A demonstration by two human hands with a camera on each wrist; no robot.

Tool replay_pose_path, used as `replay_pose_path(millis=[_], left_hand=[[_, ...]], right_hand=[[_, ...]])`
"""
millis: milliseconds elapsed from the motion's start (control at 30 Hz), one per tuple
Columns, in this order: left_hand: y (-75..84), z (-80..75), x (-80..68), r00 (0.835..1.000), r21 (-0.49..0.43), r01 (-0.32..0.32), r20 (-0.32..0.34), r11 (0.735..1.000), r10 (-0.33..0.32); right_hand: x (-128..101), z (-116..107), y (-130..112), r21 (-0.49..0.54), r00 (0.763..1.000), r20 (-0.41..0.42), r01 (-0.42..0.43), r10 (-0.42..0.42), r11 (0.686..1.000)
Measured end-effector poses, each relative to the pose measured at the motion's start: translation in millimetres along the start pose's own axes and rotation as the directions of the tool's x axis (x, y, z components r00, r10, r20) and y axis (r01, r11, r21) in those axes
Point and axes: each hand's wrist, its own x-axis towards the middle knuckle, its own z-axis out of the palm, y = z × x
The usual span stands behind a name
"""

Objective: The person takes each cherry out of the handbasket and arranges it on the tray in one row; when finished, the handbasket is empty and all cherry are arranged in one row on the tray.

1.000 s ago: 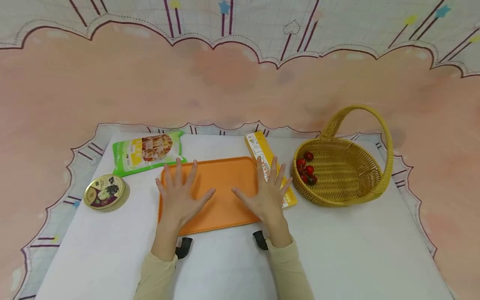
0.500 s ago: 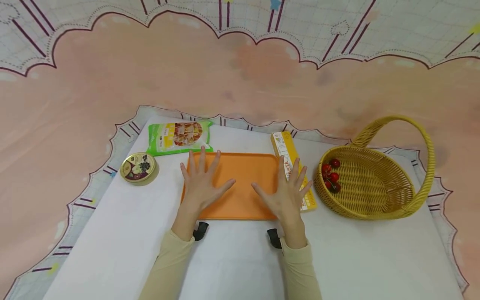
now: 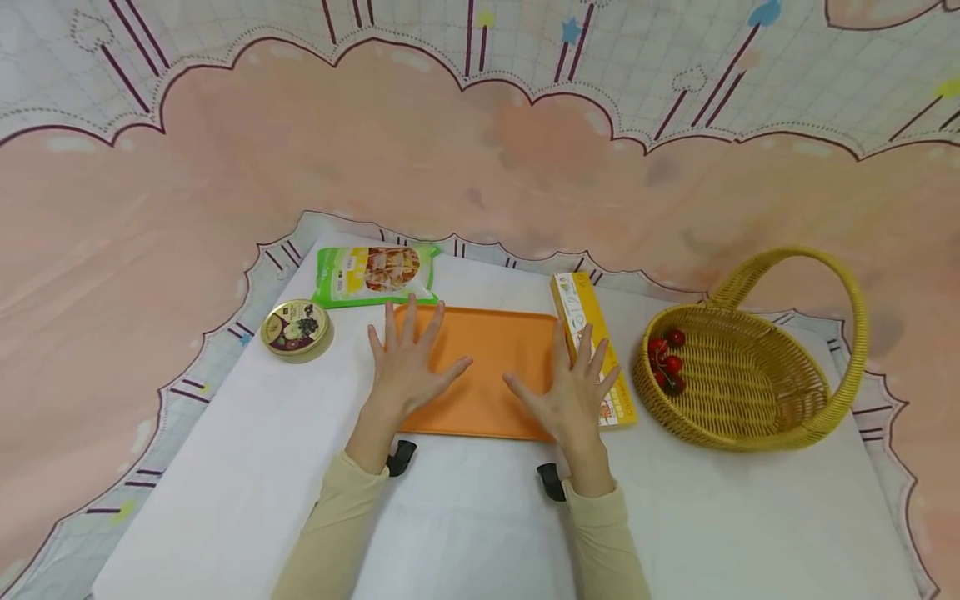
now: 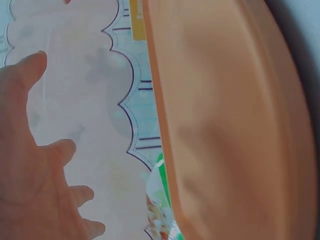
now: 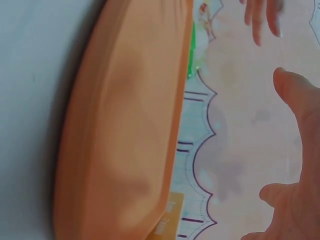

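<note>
An orange tray point(image 3: 487, 367) lies on the white table, seen edge-on in the left wrist view point(image 4: 230, 120) and the right wrist view point(image 5: 125, 125). My left hand point(image 3: 408, 367) is spread flat over the tray's left part with straight fingers. My right hand point(image 3: 573, 392) is spread the same way over the tray's right edge and the yellow box point(image 3: 592, 342) beside it. Both wrist views show a gap between the tray and the open palms, the left hand point(image 4: 30, 165) and the right hand point(image 5: 295, 165). Neither hand holds anything.
A green food packet point(image 3: 375, 273) lies behind the tray's left corner, and a round tin point(image 3: 296, 327) sits further left. At the right stands a wicker basket point(image 3: 750, 383) with a handle, holding cherries point(image 3: 667, 362). A pink patterned cloth lies beyond the table.
The head camera has swung, so the whole scene sits further right and lower in the frame. Both hands stay spread over the tray as before.
</note>
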Motion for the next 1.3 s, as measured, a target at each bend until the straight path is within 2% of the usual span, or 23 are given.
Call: replay_pose_path(millis=[267,433,567,867,1067,1233,1300], left_hand=[[-17.1,2.8,-2.2,0.996,-0.109,0.090,0.002,0.990,-0.091],[-29.5,5.2,-1.9,0.996,-0.132,0.087,0.009,0.987,-0.086],[-39.7,1.9,-1.5,0.996,-0.208,0.085,0.002,0.974,-0.086],[-58.9,-12.9,2.5,0.992,-0.377,0.120,0.022,0.919,-0.120],[-72.2,-17.4,3.5,0.984,-0.528,0.174,0.067,0.831,-0.164],[-82.9,-16.6,2.5,0.972,-0.552,0.233,0.103,0.800,-0.211],[-87.4,-16.1,1.2,0.961,-0.569,0.271,0.120,0.776,-0.248]], right_hand=[[-6,5,-5,0.011,1.000,0.009,-0.001,0.001,1.000],[-8,5,-6,0.007,1.000,0.022,-0.010,0.010,1.000],[-7,6,-7,0.002,0.999,0.033,-0.013,0.013,1.000],[-2,2,-7,0.002,1.000,0.020,0.002,-0.002,1.000],[0,-3,-2,0.020,0.999,0.010,0.031,-0.031,0.999],[3,-5,3,0.037,0.999,0.003,0.052,-0.052,0.998],[5,-6,3,0.046,0.998,0.001,0.061,-0.061,0.997]])
